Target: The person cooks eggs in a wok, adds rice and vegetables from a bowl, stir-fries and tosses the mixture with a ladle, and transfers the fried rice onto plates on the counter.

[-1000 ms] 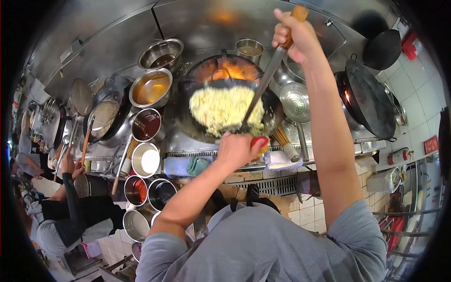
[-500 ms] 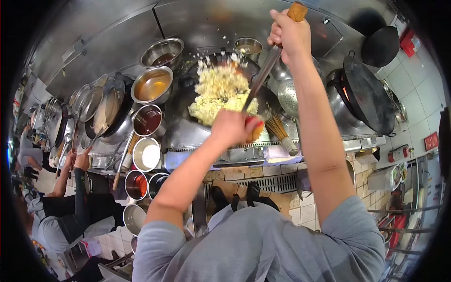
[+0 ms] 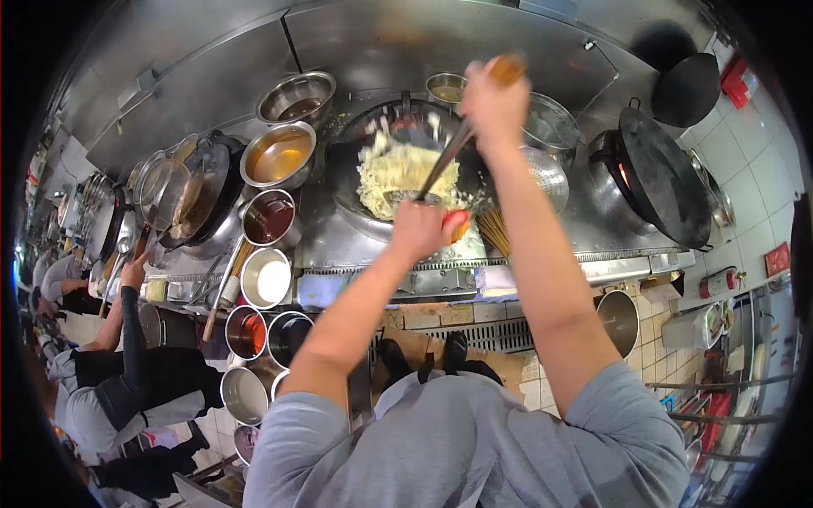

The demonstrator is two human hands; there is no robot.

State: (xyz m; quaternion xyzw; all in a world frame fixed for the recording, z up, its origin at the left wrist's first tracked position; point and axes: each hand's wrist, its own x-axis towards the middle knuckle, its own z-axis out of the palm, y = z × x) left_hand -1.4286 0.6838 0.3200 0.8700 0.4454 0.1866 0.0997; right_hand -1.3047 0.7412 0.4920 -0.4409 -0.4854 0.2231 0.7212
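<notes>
My left hand (image 3: 419, 230) is closed at the near rim of a large dark wok (image 3: 343, 157), with a red and orange cloth (image 3: 456, 224) under its fingers. The grip itself is partly hidden. Pale yellow, fried-rice-like food (image 3: 406, 173) fills the wok's middle, and loose bits hang in the air above it. My right hand (image 3: 498, 106), blurred, is wrapped round the wooden-ended handle of a ladle (image 3: 445, 159). Its shaft slopes down to the left, and the bowl reaches the food near my left hand.
Metal bowls of liquid (image 3: 278, 155) and sauce pots (image 3: 268, 218) line the left. A perforated strainer (image 3: 546, 179) and bamboo brush (image 3: 493, 230) lie right of the wok. Another wok (image 3: 665, 178) leans over a lit burner. A co-worker (image 3: 110, 381) stands at left.
My right hand and the ladle have shifted left and down. The tossed food has dropped lower into the wok. My left hand has moved slightly. The co-worker's arm has moved.
</notes>
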